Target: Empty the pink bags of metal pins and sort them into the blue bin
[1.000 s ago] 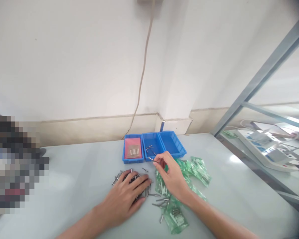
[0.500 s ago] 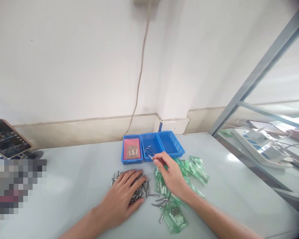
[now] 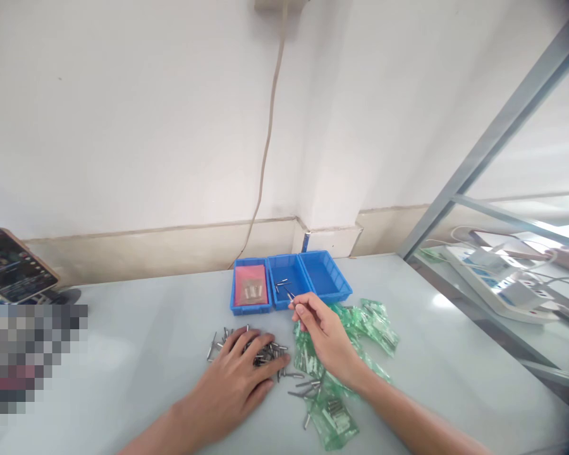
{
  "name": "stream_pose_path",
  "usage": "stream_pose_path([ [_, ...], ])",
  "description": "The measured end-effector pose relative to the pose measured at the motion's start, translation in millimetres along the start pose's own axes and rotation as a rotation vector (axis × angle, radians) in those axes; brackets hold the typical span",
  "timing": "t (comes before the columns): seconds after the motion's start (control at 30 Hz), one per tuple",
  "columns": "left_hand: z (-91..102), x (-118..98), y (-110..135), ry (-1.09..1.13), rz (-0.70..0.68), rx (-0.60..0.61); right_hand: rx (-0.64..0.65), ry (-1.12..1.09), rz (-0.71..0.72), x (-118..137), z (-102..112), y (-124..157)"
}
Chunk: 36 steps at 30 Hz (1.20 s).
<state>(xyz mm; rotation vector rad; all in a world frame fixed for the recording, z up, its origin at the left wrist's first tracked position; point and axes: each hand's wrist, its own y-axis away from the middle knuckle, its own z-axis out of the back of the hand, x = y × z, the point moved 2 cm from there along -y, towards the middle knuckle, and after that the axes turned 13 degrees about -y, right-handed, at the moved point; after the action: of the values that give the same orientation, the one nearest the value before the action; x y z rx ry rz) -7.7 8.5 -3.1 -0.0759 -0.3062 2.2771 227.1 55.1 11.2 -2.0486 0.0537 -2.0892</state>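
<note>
My left hand (image 3: pixel 239 379) lies with fingers spread over a loose pile of small metal pins (image 3: pixel 264 355), covering part of it. Between thumb and fingertips, my right hand (image 3: pixel 325 328) pinches one thin metal pin (image 3: pixel 290 294), its dark tip pointing up and left. That hand is at the front edge of the middle blue bin (image 3: pixel 296 265), in which a few pins lie. Green plastic bags (image 3: pixel 308 354) with pins inside spread beneath and beside my right hand. Another green bag (image 3: pixel 334 420) lies nearer to me, with several loose pins next to it.
Left of the middle bin, a blue bin (image 3: pixel 250 309) holds a pink sheet (image 3: pixel 246 278) and a small clear packet. An empty-looking blue bin (image 3: pixel 325 275) stands at right. A phone (image 3: pixel 16 265) leans at far left. Beyond a metal frame (image 3: pixel 450 183) lie power strips (image 3: pixel 502 278).
My left fingers have shifted and spread across the pile, moving some pins. My right hand stays almost in place, with the pin now angled up over the middle bin's front edge.
</note>
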Motion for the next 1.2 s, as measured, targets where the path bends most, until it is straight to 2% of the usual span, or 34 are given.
stream_pose_path([
  [0.5, 3.7, 0.0, -1.8, 0.081, 0.027, 0.031, -0.026, 0.074, 0.059, 5.3, -1.8, 1.5],
  [0.7, 5.8, 0.1, -1.8, 0.087, 0.026, -0.030, 0.007, 0.105, 0.077, 6.5, -3.1, 1.6],
  [1.03, 6.3, 0.4, -2.2, 0.119, 0.046, -0.006, 0.047, -0.033, -0.025, 1.0, -4.4, 3.5],
  [1.2, 5.9, 0.2, -1.9, 0.139, 0.039, 0.015, 0.049, 0.100, 0.072, 8.4, -4.1, 5.0],
])
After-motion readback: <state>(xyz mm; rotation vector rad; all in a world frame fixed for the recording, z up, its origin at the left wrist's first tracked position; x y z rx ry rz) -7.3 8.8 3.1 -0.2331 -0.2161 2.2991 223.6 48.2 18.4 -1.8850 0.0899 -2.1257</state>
